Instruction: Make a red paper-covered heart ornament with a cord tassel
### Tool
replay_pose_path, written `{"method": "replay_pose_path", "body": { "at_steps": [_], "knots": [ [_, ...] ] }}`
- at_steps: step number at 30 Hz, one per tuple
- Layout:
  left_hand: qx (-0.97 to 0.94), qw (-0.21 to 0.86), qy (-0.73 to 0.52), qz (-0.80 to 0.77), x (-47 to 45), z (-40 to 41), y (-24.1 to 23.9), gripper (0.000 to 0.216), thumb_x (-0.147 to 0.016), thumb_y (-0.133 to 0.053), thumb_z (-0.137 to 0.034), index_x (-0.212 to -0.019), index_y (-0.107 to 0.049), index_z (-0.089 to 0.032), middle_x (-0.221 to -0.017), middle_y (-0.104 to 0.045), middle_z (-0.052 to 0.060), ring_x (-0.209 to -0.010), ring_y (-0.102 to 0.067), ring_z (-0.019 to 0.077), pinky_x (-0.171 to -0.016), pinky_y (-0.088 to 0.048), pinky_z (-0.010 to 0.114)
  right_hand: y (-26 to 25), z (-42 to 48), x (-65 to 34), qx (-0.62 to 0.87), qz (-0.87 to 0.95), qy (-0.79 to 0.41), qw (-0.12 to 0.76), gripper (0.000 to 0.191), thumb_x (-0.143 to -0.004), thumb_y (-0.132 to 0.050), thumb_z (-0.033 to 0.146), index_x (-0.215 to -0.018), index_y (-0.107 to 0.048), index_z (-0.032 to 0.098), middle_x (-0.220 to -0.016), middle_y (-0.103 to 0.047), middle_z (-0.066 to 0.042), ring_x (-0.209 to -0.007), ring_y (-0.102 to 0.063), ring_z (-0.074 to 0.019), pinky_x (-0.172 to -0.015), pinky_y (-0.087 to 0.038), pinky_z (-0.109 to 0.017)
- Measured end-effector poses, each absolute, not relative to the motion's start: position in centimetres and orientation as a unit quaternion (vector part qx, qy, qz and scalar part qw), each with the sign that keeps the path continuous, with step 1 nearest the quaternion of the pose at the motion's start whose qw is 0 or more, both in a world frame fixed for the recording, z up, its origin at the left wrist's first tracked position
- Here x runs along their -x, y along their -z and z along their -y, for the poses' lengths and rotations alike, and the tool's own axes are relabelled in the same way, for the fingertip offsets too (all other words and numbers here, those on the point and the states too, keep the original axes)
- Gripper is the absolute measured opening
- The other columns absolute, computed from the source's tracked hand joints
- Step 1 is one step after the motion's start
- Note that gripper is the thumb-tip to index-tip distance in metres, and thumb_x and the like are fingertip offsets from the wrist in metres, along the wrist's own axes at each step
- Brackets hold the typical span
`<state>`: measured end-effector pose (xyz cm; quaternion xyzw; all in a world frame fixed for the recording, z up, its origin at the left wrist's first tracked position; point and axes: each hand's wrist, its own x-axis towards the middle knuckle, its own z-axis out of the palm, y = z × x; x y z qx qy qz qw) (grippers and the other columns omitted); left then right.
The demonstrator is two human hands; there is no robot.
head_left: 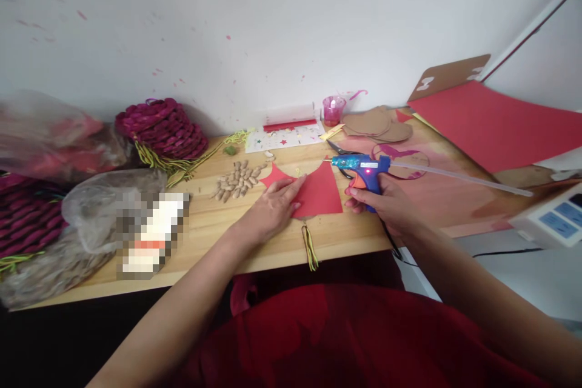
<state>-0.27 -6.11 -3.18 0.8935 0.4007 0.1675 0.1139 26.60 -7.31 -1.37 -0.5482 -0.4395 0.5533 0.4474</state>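
Observation:
My right hand (368,197) is wrapped round the handle of a blue hot glue gun (364,165), its small red light on. A long clear glue stick (464,178) sticks out of the gun's back end. The nozzle points left, at the upper right corner of a cut piece of red paper (321,194). My left hand (279,200) lies flat on that paper, fingers stretched out over its left part. Scissors (341,149) lie partly hidden behind the gun. Below the paper, a yellow-green string tassel (310,245) hangs over the table edge.
Peanuts in shells (239,180) lie left of the paper. Purple braided bundles (163,130) and plastic bags (113,206) fill the left side. A pink cup (334,110), cardboard shapes (377,124) and a red sheet (495,124) stand behind and right. A white power strip (550,221) is at right.

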Motion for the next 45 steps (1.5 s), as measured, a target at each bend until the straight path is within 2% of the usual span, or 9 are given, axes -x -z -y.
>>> {"method": "replay_pose_path", "body": {
  "at_steps": [3, 8, 12, 18, 23, 28, 35, 42, 45],
  "knots": [
    [-0.893, 0.149, -0.183, -0.384, 1.0, 6.0, 2.5, 0.052, -0.106, -0.039, -0.030, -0.157, -0.031, -0.023, -0.153, -0.051, 0.010, -0.140, -0.047, 0.0228, -0.116, -0.043, 0.043, 0.9, 7.8, -26.5, 0.551, 0.385, -0.590, 0.448, 0.024, -0.070, -0.085, 0.025, -0.083, -0.066, 0.020, -0.073, -0.073, -0.003, -0.064, -0.072, -0.0181, -0.054, -0.057, -0.025],
    [-0.898, 0.092, -0.153, -0.401, 0.6, 6.1, 2.7, 0.048, -0.106, -0.039, -0.031, -0.152, -0.041, -0.017, -0.140, -0.062, 0.012, -0.133, -0.051, 0.0279, -0.109, -0.046, 0.047, 0.3, 8.9, -26.3, 0.539, 0.322, -0.662, 0.408, 0.026, -0.070, -0.086, 0.020, -0.084, -0.065, 0.021, -0.085, -0.074, -0.003, -0.076, -0.078, -0.0208, -0.059, -0.063, -0.025],
    [-0.900, 0.048, -0.130, -0.413, 0.1, 6.3, 2.8, 0.054, -0.106, -0.041, -0.038, -0.155, -0.037, -0.016, -0.135, -0.065, 0.013, -0.124, -0.054, 0.0303, -0.107, -0.044, 0.052, 0.1, 9.8, -25.5, 0.511, 0.268, -0.712, 0.399, 0.027, -0.073, -0.084, 0.021, -0.091, -0.064, 0.023, -0.099, -0.076, -0.004, -0.085, -0.079, -0.0228, -0.070, -0.066, -0.029],
    [-0.906, 0.122, -0.139, -0.380, 1.0, 6.3, 1.9, 0.070, -0.101, -0.051, -0.049, -0.158, -0.031, -0.015, -0.145, -0.058, 0.015, -0.132, -0.050, 0.0296, -0.110, -0.046, 0.046, 0.0, 10.5, -24.3, 0.486, 0.257, -0.712, 0.436, 0.026, -0.074, -0.084, 0.023, -0.092, -0.066, 0.024, -0.110, -0.076, -0.006, -0.101, -0.076, -0.0256, -0.088, -0.065, -0.036],
    [-0.912, 0.149, -0.159, -0.349, 1.9, 6.2, 1.2, 0.078, -0.092, -0.063, -0.030, -0.160, -0.027, -0.022, -0.149, -0.055, 0.012, -0.136, -0.052, 0.0297, -0.114, -0.043, 0.049, 0.1, 10.9, -24.3, 0.490, 0.276, -0.697, 0.445, 0.027, -0.072, -0.085, 0.028, -0.092, -0.068, 0.025, -0.110, -0.076, -0.005, -0.106, -0.074, -0.0280, -0.096, -0.062, -0.042],
    [-0.924, 0.165, -0.132, -0.318, 2.1, 6.1, 0.3, 0.085, -0.083, -0.058, -0.014, -0.160, -0.026, -0.022, -0.150, -0.054, 0.011, -0.135, -0.054, 0.0272, -0.112, -0.046, 0.045, -0.1, 11.5, -24.0, 0.475, 0.290, -0.715, 0.422, 0.025, -0.071, -0.085, 0.031, -0.087, -0.067, 0.024, -0.109, -0.076, -0.004, -0.105, -0.075, -0.0278, -0.096, -0.061, -0.043],
    [-0.932, 0.131, -0.133, -0.311, 1.8, 6.2, 0.6, 0.072, -0.085, -0.046, -0.005, -0.155, -0.036, -0.015, -0.145, -0.058, 0.014, -0.131, -0.058, 0.0239, -0.110, -0.049, 0.042, 0.1, 11.8, -23.7, 0.464, 0.279, -0.712, 0.446, 0.027, -0.070, -0.088, 0.031, -0.087, -0.069, 0.023, -0.105, -0.077, -0.003, -0.103, -0.075, -0.0258, -0.095, -0.062, -0.039],
    [-0.921, 0.132, -0.140, -0.338, 1.8, 6.3, 0.7, 0.057, -0.092, -0.063, -0.034, -0.143, -0.051, -0.012, -0.139, -0.063, 0.017, -0.128, -0.060, 0.0299, -0.109, -0.050, 0.047, -0.2, 11.5, -23.6, 0.481, 0.320, -0.665, 0.473, 0.030, -0.070, -0.089, 0.031, -0.094, -0.072, 0.026, -0.107, -0.077, -0.001, -0.104, -0.075, -0.0231, -0.096, -0.061, -0.037],
    [-0.921, 0.131, -0.145, -0.336, 1.7, 6.2, 0.7, 0.054, -0.089, -0.063, -0.026, -0.140, -0.054, -0.011, -0.138, -0.063, 0.017, -0.128, -0.060, 0.0293, -0.109, -0.050, 0.046, -0.5, 10.9, -23.4, 0.470, 0.357, -0.667, 0.455, 0.031, -0.071, -0.088, 0.033, -0.097, -0.072, 0.027, -0.114, -0.077, -0.003, -0.112, -0.072, -0.0264, -0.097, -0.061, -0.040]
  ]
}}
